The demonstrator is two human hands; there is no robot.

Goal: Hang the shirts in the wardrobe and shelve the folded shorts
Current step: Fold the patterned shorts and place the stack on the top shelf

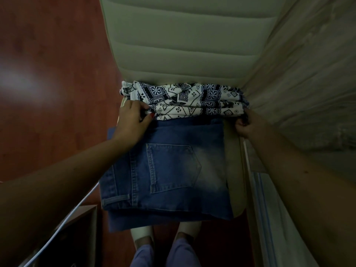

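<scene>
On the chair seat [234,170], folded denim shorts [167,170] lie flat toward the front edge, and at the back edge a patterned black-and-white garment [185,101] is bunched, its left end pinched by the left hand [133,122] and its right end gripped by the curled right hand [250,125].
</scene>
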